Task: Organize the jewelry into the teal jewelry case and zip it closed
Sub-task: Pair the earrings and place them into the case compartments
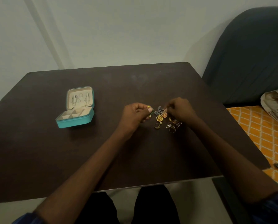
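Sorting through the loose jewelry pile (165, 120), by the look of it the picking-up stage, with nothing much moved across yet. Sitting near the middle of the dark table (102, 159), a little toward its right edge: rings, drops and filigree pieces in gold, silver and copper tones, tangled and touching one another. Left hand (135, 114) curling its fingers and pinching a small gold earring (149, 111) with a green part and a pale bead hanging below, at the left fringe of the pile. Right hand (180, 109) bending over the far right side of the pile, fingertips drawn together on a copper-coloured piece (164, 114); gripping it or merely touching it, hard to tell. Teal jewelry case (77, 109) lying open well apart, toward the table's left edge, lid propped up. Smooth teal outer shell, cream lining, small square compartments in the base, a few thin chains or hooks hanging inside the lid. Zip undone.

Next, probably: freeing one piece from the tangle without dragging its neighbours, then carrying it across to a compartment. Calling for a fine pinch, since the pieces look light, hard and prone to snagging.
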A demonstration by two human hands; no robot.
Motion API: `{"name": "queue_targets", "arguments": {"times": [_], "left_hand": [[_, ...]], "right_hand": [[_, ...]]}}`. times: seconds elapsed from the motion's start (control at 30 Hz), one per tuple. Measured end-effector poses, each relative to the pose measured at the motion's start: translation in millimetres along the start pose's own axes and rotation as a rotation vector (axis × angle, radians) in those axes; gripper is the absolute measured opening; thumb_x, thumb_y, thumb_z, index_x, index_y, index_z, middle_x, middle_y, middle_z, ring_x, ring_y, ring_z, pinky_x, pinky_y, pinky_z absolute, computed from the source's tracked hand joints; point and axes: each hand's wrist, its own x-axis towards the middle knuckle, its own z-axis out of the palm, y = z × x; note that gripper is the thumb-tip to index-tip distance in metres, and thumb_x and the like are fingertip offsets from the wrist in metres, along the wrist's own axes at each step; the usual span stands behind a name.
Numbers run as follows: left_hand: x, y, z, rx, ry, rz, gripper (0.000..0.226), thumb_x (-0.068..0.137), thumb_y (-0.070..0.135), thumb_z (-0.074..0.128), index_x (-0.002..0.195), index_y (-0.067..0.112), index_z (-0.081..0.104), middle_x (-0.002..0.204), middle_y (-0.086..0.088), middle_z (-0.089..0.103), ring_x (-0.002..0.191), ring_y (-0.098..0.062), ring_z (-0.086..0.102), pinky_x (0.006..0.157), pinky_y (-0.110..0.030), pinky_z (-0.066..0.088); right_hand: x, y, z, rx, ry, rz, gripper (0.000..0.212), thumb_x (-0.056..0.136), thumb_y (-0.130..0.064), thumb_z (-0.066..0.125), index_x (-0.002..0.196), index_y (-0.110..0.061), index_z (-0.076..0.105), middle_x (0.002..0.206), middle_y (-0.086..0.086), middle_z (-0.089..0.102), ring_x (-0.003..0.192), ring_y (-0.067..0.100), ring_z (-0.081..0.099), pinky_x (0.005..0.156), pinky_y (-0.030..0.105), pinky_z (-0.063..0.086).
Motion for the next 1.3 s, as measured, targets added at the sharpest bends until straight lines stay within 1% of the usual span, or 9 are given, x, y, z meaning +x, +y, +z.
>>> {"name": "queue_targets", "arguments": {"times": [0.1, 0.33, 0.5, 0.6, 0.8, 0.93, 1.03, 1.2, 1.3], "left_hand": [[0.0, -1.3, -2.0, 0.01, -0.01, -0.013, 0.005, 0.087, 0.013, 0.063, 0.087, 0.008, 0.062, 0.072, -0.007, 0.061, 0.063, -0.01, 0.055, 0.055, -0.018, 0.045], [-2.6, -5.1, -4.6, -0.001, -0.019, -0.038, 0.005, 0.087, 0.012, 0.062, 0.088, 0.007, 0.061, 0.071, -0.007, 0.061, 0.059, -0.007, 0.055, 0.054, -0.018, 0.043], [-4.1, -1.2, -5.7, 0.008, -0.042, -0.022, 0.004, 0.087, 0.014, 0.063, 0.087, 0.01, 0.062, 0.075, -0.005, 0.063, 0.067, -0.009, 0.058, 0.057, -0.019, 0.045], [-4.5, 5.8, -1.3, -0.03, -0.066, 0.005, 0.002, 0.086, 0.012, 0.064, 0.085, 0.013, 0.062, 0.079, -0.005, 0.064, 0.077, -0.014, 0.06, 0.06, -0.02, 0.048], [-14.3, 22.1, -0.9, -0.116, -0.062, 0.065, 0.004, 0.088, 0.011, 0.062, 0.089, 0.009, 0.06, 0.077, -0.004, 0.067, 0.072, -0.008, 0.064, 0.063, -0.022, 0.053], [-20.5, 28.4, -14.5, -0.064, 0.022, 0.09, 0.006, 0.086, 0.014, 0.065, 0.085, 0.012, 0.059, 0.078, -0.009, 0.066, 0.069, -0.01, 0.063, 0.059, -0.021, 0.053], [-24.1, 30.2, -28.2, 0.025, 0.115, 0.127, 0.01, 0.086, 0.014, 0.066, 0.09, 0.006, 0.061, 0.075, -0.011, 0.067, 0.067, -0.015, 0.063, 0.062, -0.028, 0.054], [-32.1, 30.9, -54.9, 0.188, 0.182, 0.157, 0.017, 0.082, 0.026, 0.07, 0.09, 0.011, 0.067, 0.077, -0.011, 0.072, 0.072, -0.021, 0.069, 0.069, -0.036, 0.057], [-34.8, 30.7, -68.6, 0.172, 0.166, 0.131, 0.014, 0.086, 0.021, 0.065, 0.094, 0.01, 0.069, 0.081, -0.013, 0.072, 0.075, -0.023, 0.068, 0.073, -0.039, 0.057]], "right_hand": [[-4.2, 2.2, 0.7, 0.042, 0.048, -0.011, 0.011, 0.087, -0.012, 0.061, 0.092, -0.011, 0.07, 0.08, 0.002, 0.067, 0.059, 0.004, 0.057, 0.06, 0.022, 0.045], [-13.1, 15.4, -8.2, 0.054, 0.074, 0.012, 0.013, 0.089, -0.012, 0.058, 0.096, -0.008, 0.069, 0.087, 0.0, 0.066, 0.064, 0.004, 0.058, 0.057, 0.018, 0.045], [-25.5, 6.6, -17.8, 0.484, 0.05, -0.004, 0.015, 0.087, -0.008, 0.06, 0.101, -0.009, 0.067, 0.09, 0.0, 0.066, 0.08, 0.007, 0.063, 0.07, 0.021, 0.05], [-37.3, -13.3, -17.5, 0.747, 0.006, -0.043, 0.015, 0.087, -0.004, 0.059, 0.099, -0.007, 0.066, 0.086, 0.0, 0.064, 0.069, -0.004, 0.06, 0.06, 0.011, 0.045], [-47.7, -53.3, -4.4, 0.975, -0.039, -0.095, 0.017, 0.09, -0.007, 0.055, 0.096, -0.016, 0.067, 0.082, 0.003, 0.066, 0.065, 0.007, 0.056, 0.053, 0.016, 0.043], [-50.2, -72.4, 3.6, 0.945, 0.012, -0.098, 0.023, 0.092, -0.005, 0.051, 0.111, -0.006, 0.064, 0.078, 0.012, 0.064, 0.056, 0.007, 0.052, 0.052, 0.017, 0.045], [-53.1, -89.7, 10.2, 0.953, 0.041, -0.082, 0.026, 0.092, -0.002, 0.047, 0.114, 0.0, 0.062, 0.079, 0.016, 0.064, 0.059, 0.008, 0.056, 0.056, 0.021, 0.049], [-56.0, -112.7, 16.8, 0.814, 0.042, -0.21, 0.031, 0.087, -0.013, 0.063, 0.117, -0.012, 0.062, 0.09, 0.005, 0.069, 0.072, 0.002, 0.062, 0.061, 0.019, 0.051], [-53.2, -120.4, 18.3, 0.744, 0.022, -0.248, 0.027, 0.085, -0.012, 0.064, 0.112, -0.014, 0.065, 0.093, 0.005, 0.07, 0.077, 0.005, 0.063, 0.062, 0.019, 0.05]]}}
